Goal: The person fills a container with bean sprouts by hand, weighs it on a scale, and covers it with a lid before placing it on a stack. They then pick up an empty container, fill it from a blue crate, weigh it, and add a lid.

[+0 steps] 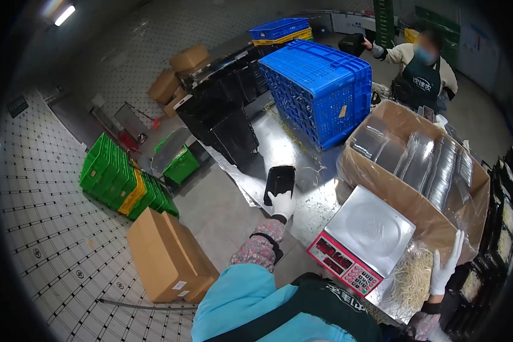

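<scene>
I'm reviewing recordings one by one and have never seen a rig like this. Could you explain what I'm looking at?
There is no machine here: a person works with two white-gloved hands. The single picture comes from a camera worn on their head, looking forward and down.

The left hand has its grip on the near end of a black tray. The right hand is open and appears to hold nothing, beside a pile of pale strands.

On the metal table are a red-edged scale, blue crates and a cardboard box with stacked plastic items inside, too unclear to name. Another person stands beyond the box.
</scene>
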Motion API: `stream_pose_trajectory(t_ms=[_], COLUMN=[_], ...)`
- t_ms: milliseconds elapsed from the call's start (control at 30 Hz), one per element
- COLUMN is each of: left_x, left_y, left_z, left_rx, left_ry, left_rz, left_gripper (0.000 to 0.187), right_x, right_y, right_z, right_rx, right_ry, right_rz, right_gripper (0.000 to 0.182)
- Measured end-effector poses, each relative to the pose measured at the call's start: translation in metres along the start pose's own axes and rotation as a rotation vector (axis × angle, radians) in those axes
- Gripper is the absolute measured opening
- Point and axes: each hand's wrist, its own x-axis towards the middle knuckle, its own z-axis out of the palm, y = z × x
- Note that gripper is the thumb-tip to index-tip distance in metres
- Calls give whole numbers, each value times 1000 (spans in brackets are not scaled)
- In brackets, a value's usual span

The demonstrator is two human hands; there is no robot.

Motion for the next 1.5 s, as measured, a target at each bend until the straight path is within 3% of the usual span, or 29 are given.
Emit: stream_pose_trajectory(t_ms=[100,167,200,300,433,500,567,633,767,833,1000,1067,1167,1200,1300,1367,1500], left_x=[3,12,1,-2,-79,-116,-157,-194,-231,-237,-270,-293,-339,-363,-457,-505,-581], left_y=[1,12,51,143,285,334,381,425,476,481,469,464,451,446,419,412,395], left_z=[-8,-12,-63,-79,-154,-145,-122,-69,35,46,-24,-51,-51,-54,-84,-78,-60], left_rx=[-271,-306,-447,-874,-837,-819,-818,-711,-474,-271,-393,-571,-826,-886,-871,-628,-403], left_ry=[244,373,259,438,93,-47,-230,-125,-156,-183,-214,-315,-526,-847,-1243,-1282,-1440], left_rz=[-26,235,276,639,1169,1449,1617,1798,1919,1936,1937,1945,1899,1779,1666,1798,1937], left_gripper=[27,23,15,19,32,34,35,28,27,36,79,73,63,59,58,59,61], right_x=[-33,-56,-67,-99,-161,-193,-233,-272,-368,-396,-502,-537,-600,-616,-641,-642,-634], right_y=[1,-8,-10,-34,-76,-103,-123,-161,-218,-253,-287,-277,-236,-219,-161,-128,-110], right_z=[2,-3,-1,4,8,-12,-31,-55,-73,-93,-138,-167,-197,-204,-215,-210,-176], right_rx=[52,299,238,189,212,187,58,53,-25,-167,-428,-517,-540,-487,-285,-186,-131], right_ry=[54,136,178,175,-62,-172,-73,109,487,550,860,909,583,412,-87,-335,-408], right_rz=[154,355,411,498,525,730,800,1021,1248,1408,1584,1599,1688,1758,1860,1880,1780], right_gripper=[75,69,66,63,44,42,40,39,36,36,42,46,67,76,108,123,144])
